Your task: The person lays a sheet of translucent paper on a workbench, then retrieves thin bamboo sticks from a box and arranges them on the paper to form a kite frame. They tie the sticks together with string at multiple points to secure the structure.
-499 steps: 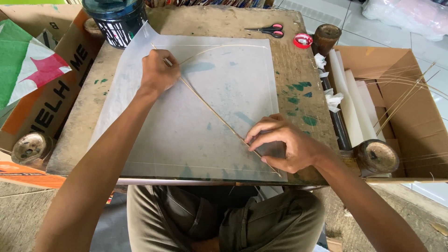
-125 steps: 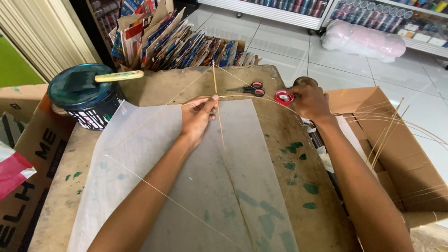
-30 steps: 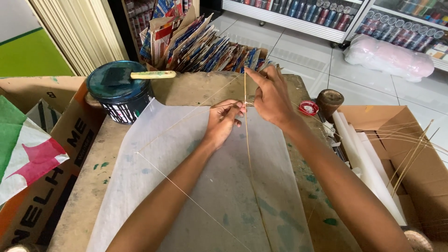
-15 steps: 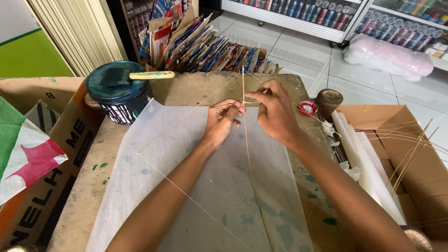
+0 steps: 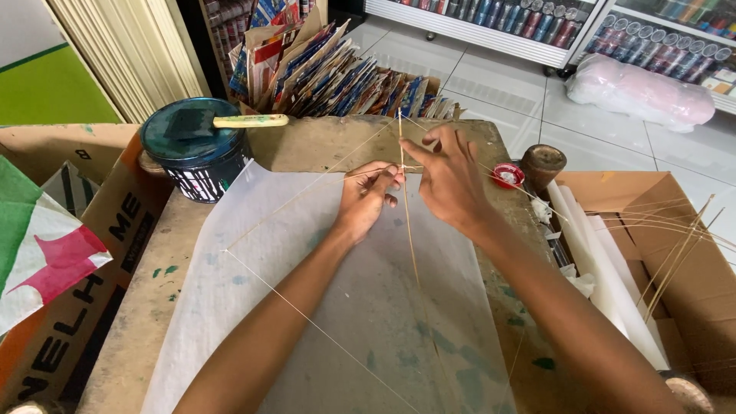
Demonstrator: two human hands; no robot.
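A thin bamboo stick (image 5: 410, 245) runs lengthwise over a sheet of translucent white paper (image 5: 337, 307) spread on a worn wooden table (image 5: 146, 307). My left hand (image 5: 368, 198) pinches the stick near its far end, where a thinner curved stick (image 5: 307, 195) crosses it. My right hand (image 5: 448, 180) hovers beside that crossing, fingers spread, thumb and forefinger at a fine thread. Another thin stick (image 5: 307, 322) slants across the paper toward me.
A dark tin (image 5: 195, 149) with a brush laid across it stands at the table's far left. A red tape roll (image 5: 507, 175) and brown spool (image 5: 542, 162) sit far right. Cardboard boxes flank the table; the right box (image 5: 690, 253) holds sticks and rolled paper.
My right hand has shifted a little and spread its fingers at the crossing. My left hand keeps its pinch on the stick. The view is almost the same.
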